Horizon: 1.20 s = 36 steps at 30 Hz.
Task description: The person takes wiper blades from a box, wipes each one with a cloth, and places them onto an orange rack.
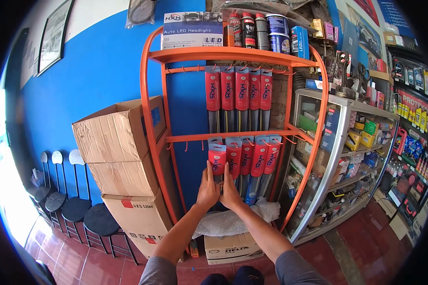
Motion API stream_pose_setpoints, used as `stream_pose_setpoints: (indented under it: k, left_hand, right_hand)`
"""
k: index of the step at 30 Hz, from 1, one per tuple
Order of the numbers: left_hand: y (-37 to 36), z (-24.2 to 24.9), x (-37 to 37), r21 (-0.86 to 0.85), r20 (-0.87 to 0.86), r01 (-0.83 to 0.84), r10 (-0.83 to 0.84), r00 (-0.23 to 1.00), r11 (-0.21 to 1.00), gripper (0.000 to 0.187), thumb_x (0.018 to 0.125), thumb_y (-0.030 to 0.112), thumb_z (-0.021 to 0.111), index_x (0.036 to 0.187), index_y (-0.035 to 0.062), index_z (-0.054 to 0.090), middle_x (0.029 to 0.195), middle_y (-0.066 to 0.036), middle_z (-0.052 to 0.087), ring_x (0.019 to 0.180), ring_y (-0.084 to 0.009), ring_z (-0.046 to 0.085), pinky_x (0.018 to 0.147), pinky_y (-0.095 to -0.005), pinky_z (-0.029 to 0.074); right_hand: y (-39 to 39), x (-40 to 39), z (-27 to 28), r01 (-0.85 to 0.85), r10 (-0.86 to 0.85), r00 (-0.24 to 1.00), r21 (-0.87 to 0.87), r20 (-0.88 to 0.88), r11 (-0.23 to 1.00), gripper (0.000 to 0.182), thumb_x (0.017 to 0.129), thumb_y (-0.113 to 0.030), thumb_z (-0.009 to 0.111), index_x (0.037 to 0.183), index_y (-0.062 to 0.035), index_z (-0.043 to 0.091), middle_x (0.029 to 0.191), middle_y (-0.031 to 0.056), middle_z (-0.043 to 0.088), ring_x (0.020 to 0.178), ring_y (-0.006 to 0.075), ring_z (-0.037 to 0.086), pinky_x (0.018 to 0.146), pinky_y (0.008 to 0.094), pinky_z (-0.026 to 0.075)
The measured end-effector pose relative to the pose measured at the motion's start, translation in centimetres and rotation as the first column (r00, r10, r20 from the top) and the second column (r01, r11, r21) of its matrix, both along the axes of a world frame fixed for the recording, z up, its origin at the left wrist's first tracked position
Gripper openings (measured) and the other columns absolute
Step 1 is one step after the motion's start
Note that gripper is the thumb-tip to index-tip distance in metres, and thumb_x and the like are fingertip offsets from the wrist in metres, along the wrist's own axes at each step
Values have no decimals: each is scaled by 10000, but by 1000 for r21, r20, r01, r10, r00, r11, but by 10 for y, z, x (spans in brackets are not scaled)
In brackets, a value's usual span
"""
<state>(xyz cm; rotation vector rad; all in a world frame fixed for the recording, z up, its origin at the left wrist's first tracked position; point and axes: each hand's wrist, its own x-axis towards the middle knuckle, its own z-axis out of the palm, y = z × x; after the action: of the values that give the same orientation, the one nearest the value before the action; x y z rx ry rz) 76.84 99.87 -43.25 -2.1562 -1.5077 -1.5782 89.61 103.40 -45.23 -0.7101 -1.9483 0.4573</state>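
Note:
My left hand (pixel 207 189) and my right hand (pixel 229 191) close on the two sides of a red wiper blade pack (pixel 217 158) with a grey hang tab, at the left end of the lower row. The pack stands upright in front of the lower hooks, and my hands hide much of its lower part. Right beside it hang several like packs, the nearest a red pack (pixel 233 152) close to my right fingertips. Above, another row of red packs (pixel 228 90) hangs from the upper bar of the orange rack (pixel 233 137).
Bare hooks (pixel 186 146) stick out left of the lower packs. Bubble wrap (pixel 228 222) lies on a Shell Helix carton (pixel 233 247) below my hands. Stacked cartons (pixel 113 137) flank the rack's left side; a glass display cabinet (pixel 343 137) flanks its right. Black stools (pixel 76 209) line the wall.

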Motion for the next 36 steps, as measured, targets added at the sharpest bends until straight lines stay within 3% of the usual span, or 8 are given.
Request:
stream_pose_setpoints:
  k: [6,10,15,22,24,27,33,36]
  left_hand:
    - [10,0,-3,-64,-73,-65,60,995,996,944,864,7,580,1627,-10,23,1452,-300,393,1307,-509,468,1008,-495,526]
    - [10,2,-8,-46,-130,-74,68,989,996,930,875,23,581,1627,-9,34,1439,-286,407,1287,-494,486,991,-488,538]
    - [0,-6,-8,-27,-148,-89,84,985,996,902,883,38,562,1622,-22,47,1422,-284,424,1254,-483,507,958,-495,552]
    - [5,4,-6,61,-142,-90,98,985,994,928,866,35,571,1620,-33,35,1408,-275,431,1243,-477,509,964,-496,543]
    - [4,7,-5,-136,-113,-96,81,990,986,956,860,32,579,1626,-25,10,1375,-302,433,1227,-489,508,991,-498,516]
    - [30,-9,-14,-147,-147,-72,50,988,987,1003,858,41,594,1627,-8,-49,1351,-341,426,1213,-515,504,1032,-510,475]
    - [54,-4,-23,-290,-215,-112,50,975,950,1067,869,76,614,1611,12,-151,1349,-372,430,1213,-557,498,1084,-551,418]
    - [46,-3,-30,-359,-186,-82,15,983,930,1065,880,100,608,1614,33,-162,1391,-387,416,1271,-572,475,1124,-544,394]
  right_hand:
    - [16,-3,-1,15,-15,1000,101,-2,995,1148,857,-5,700,1629,-62,-149,1380,325,442,1213,479,540,992,477,490]
    - [19,-2,5,-9,10,1000,44,-22,999,1136,861,5,693,1627,-46,-144,1386,331,443,1215,475,545,987,468,494]
    - [1,-2,-3,70,-64,997,196,-40,978,1085,879,7,668,1629,-25,-116,1378,319,455,1158,438,577,951,448,503]
    - [-1,2,12,37,-34,999,118,-24,992,1083,869,7,665,1630,-21,-105,1350,314,478,1070,418,590,915,449,504]
    - [9,-1,3,37,-37,999,60,6,998,1126,841,3,690,1628,-26,-115,1358,322,481,1097,450,580,945,476,496]
    - [32,-7,-6,74,-84,994,128,74,989,1262,789,-21,781,1612,-25,-176,1443,295,451,1145,388,585,950,419,517]
    - [65,-17,-6,49,-54,990,44,130,998,1369,769,-151,852,1582,-22,-241,1473,323,453,1355,454,506,1089,470,452]
    - [54,-14,-5,8,-4,995,-35,104,999,1380,761,-177,869,1582,-9,-228,1471,333,468,1348,446,528,1096,456,451]
